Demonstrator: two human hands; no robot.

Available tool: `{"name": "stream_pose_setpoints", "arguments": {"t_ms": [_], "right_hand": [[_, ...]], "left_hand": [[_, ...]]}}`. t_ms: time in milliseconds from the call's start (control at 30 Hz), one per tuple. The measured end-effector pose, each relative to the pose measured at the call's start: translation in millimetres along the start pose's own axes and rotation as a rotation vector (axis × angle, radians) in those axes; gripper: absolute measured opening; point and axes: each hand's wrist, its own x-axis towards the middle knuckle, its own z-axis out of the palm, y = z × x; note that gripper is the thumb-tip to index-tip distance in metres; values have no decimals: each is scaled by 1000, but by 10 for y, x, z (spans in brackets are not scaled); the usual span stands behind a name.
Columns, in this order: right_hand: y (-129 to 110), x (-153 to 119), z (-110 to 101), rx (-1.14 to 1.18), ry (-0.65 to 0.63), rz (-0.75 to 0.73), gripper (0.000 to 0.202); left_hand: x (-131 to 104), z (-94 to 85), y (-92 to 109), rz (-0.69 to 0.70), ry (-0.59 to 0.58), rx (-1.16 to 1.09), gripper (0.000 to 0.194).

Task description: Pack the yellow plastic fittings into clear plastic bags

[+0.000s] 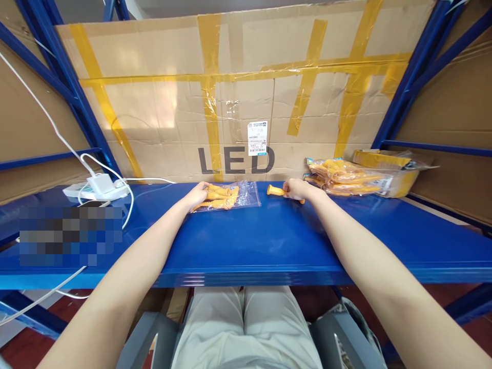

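Observation:
A clear plastic bag [249,195] with several orange pieces [223,197] inside lies on the blue shelf [246,241]. My left hand [198,195] is closed on the bag's left end. To the right of the bag, my right hand [295,189] grips an orange piece [275,190] just above the shelf surface or resting on it; which one I cannot tell. Part of that piece shows on either side of the fingers, and its middle is hidden by them.
More bagged orange pieces [342,177] lie at the back right beside an open carton [407,182]. A white power strip with a plug [102,184] and cables stand at the left. Taped cardboard [169,128] closes off the back. Blue posts rise at both sides.

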Motion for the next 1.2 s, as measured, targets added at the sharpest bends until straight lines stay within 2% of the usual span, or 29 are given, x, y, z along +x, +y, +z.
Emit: {"name": "stream_pose_setpoints", "arguments": {"t_ms": [167,433,533,667,833,1000,1200], "right_hand": [[-137,-42,-77,41,128,-120,20],[-446,-191,-138,195,174,-335,15],[-513,-231,-127,296,155,-393,14],[-554,-266,-123,439,87,-377,17],[-575,-262,-106,496,52,-393,17],[-595,-238,-61,630,37,-389,21],[-618,-152,86,827,0,-399,24]], "left_hand": [[39,-8,-30,-5,-3,-16,33],[-140,44,112,-24,-31,-115,31],[-171,65,144,-33,-28,-117,32],[-182,86,162,-36,-68,-133,30],[-175,127,146,18,-153,-165,25],[-152,173,122,27,-134,-145,25],[-218,213,204,-9,-141,-172,22]]}}
